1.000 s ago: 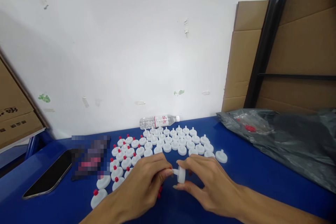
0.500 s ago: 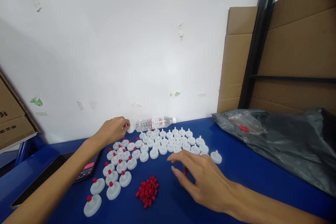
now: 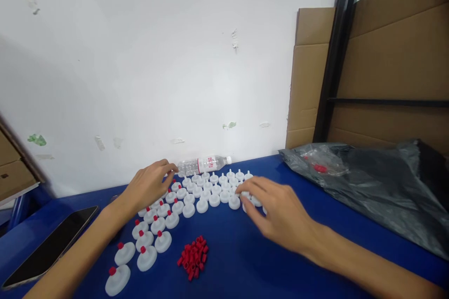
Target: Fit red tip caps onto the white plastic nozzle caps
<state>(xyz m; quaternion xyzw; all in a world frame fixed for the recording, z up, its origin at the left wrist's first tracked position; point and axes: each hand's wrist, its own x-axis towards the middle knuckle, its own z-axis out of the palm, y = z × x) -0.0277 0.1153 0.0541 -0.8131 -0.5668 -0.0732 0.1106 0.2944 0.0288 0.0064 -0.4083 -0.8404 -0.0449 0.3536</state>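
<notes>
A ribbed bottle (image 3: 207, 164) lies behind spouted caps (image 3: 202, 205). I cannot tell whether left fingers (image 3: 171, 167) or right fingers (image 3: 255, 216) pinch.

Head-worn view, forward and down

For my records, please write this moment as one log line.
left hand: near red-capped lids; right hand: by plain white lids, grip unclear; red caps: piled

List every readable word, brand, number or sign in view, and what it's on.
None is sharp enough to quote.
Clear bottle: red characters on its white label, too small and blurred to read.
Cardboard box at the left edge: a small dark printed mark, too small to make out.
Phone: dark screen, no text visible.
</notes>
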